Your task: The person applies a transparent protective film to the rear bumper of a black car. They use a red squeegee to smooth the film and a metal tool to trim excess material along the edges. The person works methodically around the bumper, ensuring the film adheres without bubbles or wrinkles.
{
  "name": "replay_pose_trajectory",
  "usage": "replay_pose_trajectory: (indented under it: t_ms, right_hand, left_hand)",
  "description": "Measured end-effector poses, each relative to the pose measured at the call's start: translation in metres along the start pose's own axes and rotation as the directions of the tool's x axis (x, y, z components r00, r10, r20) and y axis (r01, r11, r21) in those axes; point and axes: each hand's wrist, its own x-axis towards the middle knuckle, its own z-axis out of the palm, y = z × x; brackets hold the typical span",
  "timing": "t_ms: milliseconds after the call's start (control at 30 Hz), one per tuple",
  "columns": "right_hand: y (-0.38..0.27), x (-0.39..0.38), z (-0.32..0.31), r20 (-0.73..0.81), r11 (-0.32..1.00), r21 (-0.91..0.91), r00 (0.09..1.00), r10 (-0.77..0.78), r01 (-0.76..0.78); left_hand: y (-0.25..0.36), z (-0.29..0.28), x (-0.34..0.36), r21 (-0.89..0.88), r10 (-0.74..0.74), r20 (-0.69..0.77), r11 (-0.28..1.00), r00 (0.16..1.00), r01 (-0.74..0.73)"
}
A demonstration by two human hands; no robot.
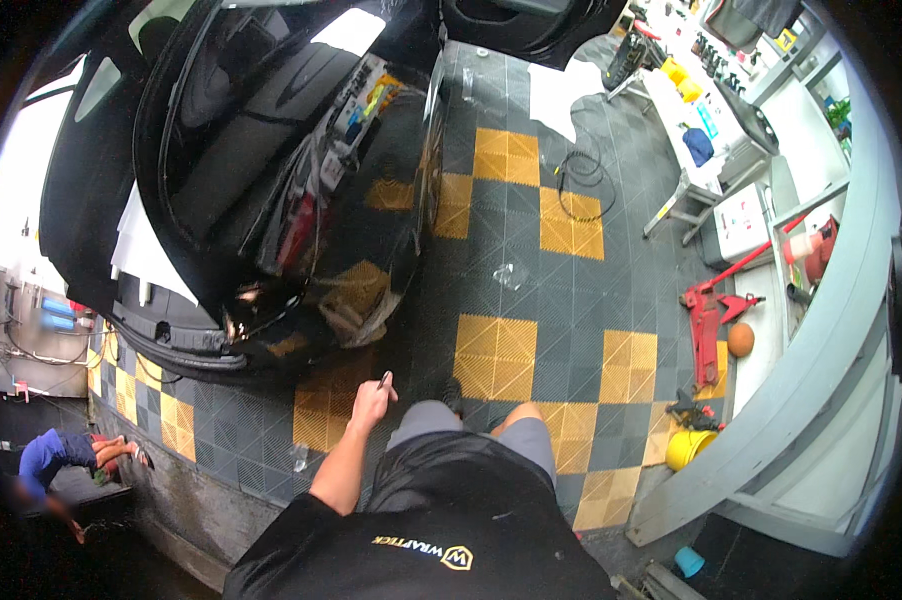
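My left hand (373, 402) is closed in front of me, low and to the left of my legs. At its fingertips a small dark piece shows, too small to name. The hand is apart from the black car (391, 215), whose rear corner is the part nearest to it. My right hand is out of view. The car's rear stands open, and a white sheet (149, 245) hangs at its back edge.
A coiled black hose (583, 187) and white sheeting (563, 98) lie on the grey and yellow tiles. At right are a white workbench (693, 112), a red floor jack (705, 330) and a yellow bucket (687, 450). Another person (56, 462) is at lower left.
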Motion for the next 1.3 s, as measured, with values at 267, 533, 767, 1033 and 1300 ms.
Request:
replay_pose_trajectory:
  t_ms: [267, 533, 767, 1033, 1300]
  right_hand:
    - [-0.187, 0.073, 0.069, 0.177, 0.961, -0.135, 0.96, -0.218, 0.243]
    - [-0.538, 0.109, 0.203, 0.535, 0.743, 0.052, 0.609, -0.586, 0.668]
    - [-0.676, 0.127, 0.242, 0.627, 0.737, -0.171, 0.649, -0.431, 0.654]
    - [-0.757, 0.16, 0.333, 0.67, 0.636, -0.307, 0.635, -0.384, 0.708]
    - [-0.835, 0.144, 0.345, 0.583, 0.601, -0.387, 0.691, -0.428, 0.699]
  left_hand:
    - [0.007, 0.002, 0.015, -0.247, -0.278, -0.239, 0.944, 0.93, 0.219]
    - [0.083, 0.053, 0.015, 0.192, -0.41, -0.1, 0.886, 0.907, 0.422]
    - [0.289, 0.128, 0.062, -0.002, -0.244, 0.039, 0.97, 0.969, 0.245]
    - [0.305, 0.156, 0.107, -0.221, -0.372, -0.061, 0.91, 0.926, 0.351]
    - [0.246, 0.152, 0.215, -0.324, -0.709, -0.065, 0.681, 0.702, 0.657]
